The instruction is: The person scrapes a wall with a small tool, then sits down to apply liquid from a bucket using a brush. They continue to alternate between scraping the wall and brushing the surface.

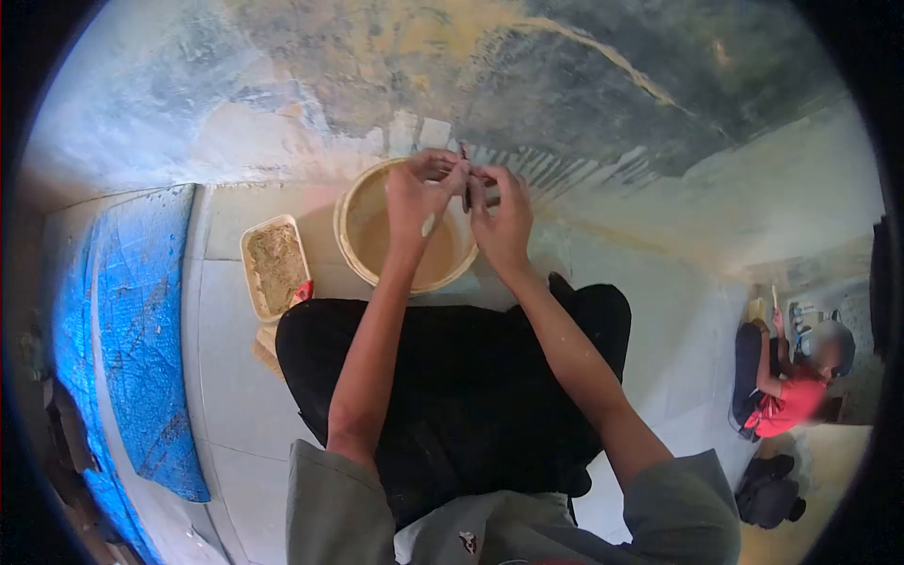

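Observation:
Over a round tub (pixel 345 235) of cloudy tan liquid, my two hands meet at the fingertips. A slim dark stick-like piece (pixel 466 200) stands roughly upright between them; its exact kind is too small to make out. My left hand (pixel 414 207) is closed on it in a pinch, with a pale smear on the back of the hand near the wrist. From the other side, my right hand (pixel 504 217) also pinches the piece with bent fingers. Part of it is hidden behind the fingers.
Left of the tub lies a shallow tray (pixel 275 268) of tan paste, a red item (pixel 303 291) at its corner. A blue sheet (pixel 146 348) covers the floor further left. Ahead rises a stained wall (pixel 565 104). At far right sits a person in a red shirt (pixel 793 405).

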Demonstrator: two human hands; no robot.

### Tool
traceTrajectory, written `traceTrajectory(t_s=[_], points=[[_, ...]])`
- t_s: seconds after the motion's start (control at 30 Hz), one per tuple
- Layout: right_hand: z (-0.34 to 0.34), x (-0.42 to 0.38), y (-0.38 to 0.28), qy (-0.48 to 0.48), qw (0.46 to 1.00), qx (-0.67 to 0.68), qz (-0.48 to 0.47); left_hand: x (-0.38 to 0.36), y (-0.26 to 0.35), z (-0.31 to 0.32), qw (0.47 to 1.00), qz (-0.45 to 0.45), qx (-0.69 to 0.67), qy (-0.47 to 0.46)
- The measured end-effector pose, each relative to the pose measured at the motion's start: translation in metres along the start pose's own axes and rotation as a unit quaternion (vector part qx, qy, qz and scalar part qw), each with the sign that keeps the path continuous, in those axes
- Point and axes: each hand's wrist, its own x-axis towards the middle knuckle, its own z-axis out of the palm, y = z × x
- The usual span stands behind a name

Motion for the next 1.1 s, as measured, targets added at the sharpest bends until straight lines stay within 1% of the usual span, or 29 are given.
traceTrajectory(t_s=[0.03,0.07,0.1,0.17,0.2,0.23,0.27,0.3,0.33,0.37,0.4,0.43,0.47,0.5,0.53,0.57,0.6,0.63,0.67,0.7,0.73,0.8,0.83,0.9,0.97,1.0,1.03,1.07,1.1], points=[[0.001,0.000,0.002,-0.013,1.000,0.000,-0.002,-0.002,0.003,0.001,1.000,0.017,-0.012,0.022],[0.003,0.000,0.002,-0.016,0.999,0.007,0.026,-0.003,0.007,0.001,0.999,-0.005,-0.005,0.044],[0.003,0.001,0.001,-0.014,0.999,0.001,0.032,-0.003,0.004,0.000,0.999,-0.010,-0.008,0.037],[0.000,0.005,-0.002,-0.020,0.999,0.048,0.015,-0.001,-0.001,-0.002,0.995,0.022,-0.071,0.068],[0.000,0.007,0.000,-0.020,0.998,0.054,0.013,-0.002,0.002,0.000,0.995,0.019,-0.073,0.063],[0.000,0.010,0.002,-0.017,0.998,0.050,0.016,-0.002,0.005,0.001,0.991,0.024,-0.099,0.087],[0.000,0.014,0.004,-0.013,0.993,0.107,0.042,-0.002,0.009,0.001,0.985,0.030,-0.125,0.111],[-0.001,0.015,0.004,-0.009,0.984,0.164,0.068,-0.003,0.009,0.000,0.986,0.028,-0.125,0.107],[-0.003,0.017,0.004,-0.006,0.984,0.163,0.069,-0.003,0.010,-0.001,0.990,0.014,-0.118,0.076],[-0.006,0.019,0.005,0.016,0.959,0.256,0.121,-0.003,0.010,-0.001,0.993,-0.001,-0.110,0.045],[-0.009,0.021,0.004,0.037,0.922,0.346,0.171,-0.003,0.008,-0.002,0.993,-0.002,-0.111,0.042],[-0.012,0.023,0.004,0.038,0.922,0.345,0.172,-0.003,0.006,-0.003,0.996,-0.036,-0.075,0.011],[-0.015,0.026,0.004,0.053,0.898,0.382,0.210,-0.002,0.004,-0.003,0.997,-0.069,-0.040,-0.020],[-0.017,0.027,0.005,0.067,0.872,0.418,0.248,-0.004,0.005,-0.001,0.996,-0.069,-0.042,-0.022],[-0.017,0.026,0.007,0.068,0.873,0.416,0.247,-0.005,0.007,0.000,0.998,-0.066,-0.003,-0.024],[-0.015,0.025,0.008,0.062,0.861,0.440,0.249,-0.005,0.008,0.001,0.997,-0.062,0.036,-0.026],[-0.013,0.025,0.009,0.055,0.848,0.463,0.252,-0.005,0.006,0.002,0.997,-0.060,0.035,-0.027],[-0.011,0.024,0.010,0.056,0.849,0.463,0.250,-0.004,0.004,0.002,0.992,-0.012,0.121,-0.019],[-0.009,0.022,0.010,0.052,0.838,0.476,0.261,-0.003,0.001,0.001,0.978,0.036,0.205,-0.010],[-0.007,0.021,0.009,0.047,0.827,0.489,0.273,-0.004,0.003,0.001,0.978,0.036,0.205,-0.010],[-0.008,0.021,0.009,0.047,0.827,0.489,0.272,-0.004,0.005,0.002,0.974,0.025,0.224,-0.007],[-0.012,0.022,0.011,0.050,0.817,0.489,0.301,-0.006,0.011,0.004,0.970,0.015,0.243,-0.004],[-0.012,0.023,0.012,0.051,0.818,0.488,0.300,-0.008,0.015,0.006,0.967,0.000,0.257,-0.007],[-0.013,0.024,0.013,0.064,0.800,0.514,0.304,-0.010,0.017,0.010,0.963,-0.013,0.268,-0.012],[-0.014,0.023,0.012,0.057,0.810,0.504,0.294,-0.012,0.015,0.013,0.959,0.044,0.279,0.009],[-0.013,0.021,0.012,0.051,0.819,0.496,0.285,-0.012,0.012,0.013,0.959,0.045,0.279,0.009],[-0.012,0.020,0.012,0.050,0.819,0.496,0.284,-0.011,0.009,0.014,0.959,0.069,0.274,0.005],[-0.010,0.019,0.012,0.050,0.831,0.492,0.253,-0.011,0.007,0.013,0.959,0.094,0.269,0.001],[-0.009,0.018,0.012,0.051,0.843,0.487,0.222,-0.011,0.009,0.013,0.958,0.094,0.269,0.002]])
